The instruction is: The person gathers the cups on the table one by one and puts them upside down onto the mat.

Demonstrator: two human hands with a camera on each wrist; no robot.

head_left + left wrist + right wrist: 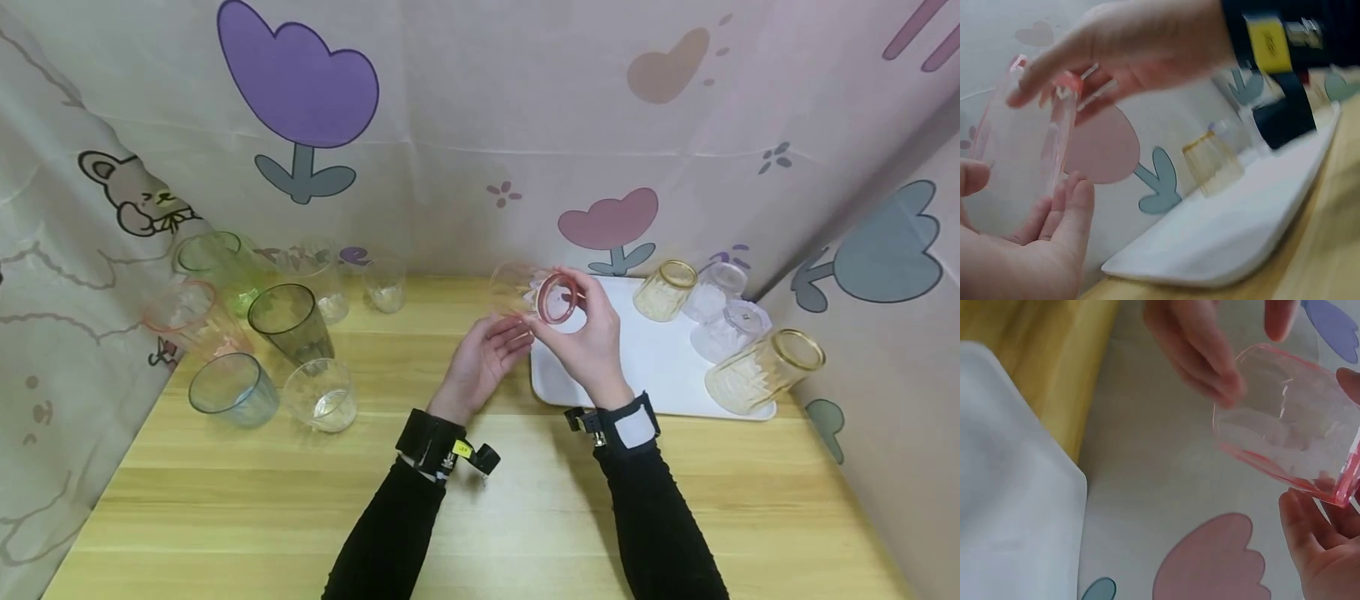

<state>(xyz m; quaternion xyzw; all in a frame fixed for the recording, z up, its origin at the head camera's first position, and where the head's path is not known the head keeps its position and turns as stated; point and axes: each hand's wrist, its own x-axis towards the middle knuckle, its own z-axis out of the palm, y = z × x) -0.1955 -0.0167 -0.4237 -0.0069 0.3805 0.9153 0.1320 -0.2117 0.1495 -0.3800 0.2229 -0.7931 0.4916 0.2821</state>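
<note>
Above the tray's left edge, my right hand (588,333) grips a pink-tinted clear glass (517,292) near its thick base, thumb on one side and fingers on the other. The glass lies tilted on its side in the air, base toward the head camera and mouth facing left and away. My left hand (480,367) is just below and left of the glass, palm up with fingers loosely bent. In the right wrist view, the left fingertips (1232,390) overlap the glass's rim; whether they touch cannot be told. Nothing is gripped by the left hand.
A white tray (637,358) at the right bears two yellow glasses (663,293) and two clear glasses (729,333), upside down. At the left of the wooden table (300,508) stand several upright glasses, including a black one (292,325) and a blue one (236,392). Patterned cloth (450,100) hangs behind.
</note>
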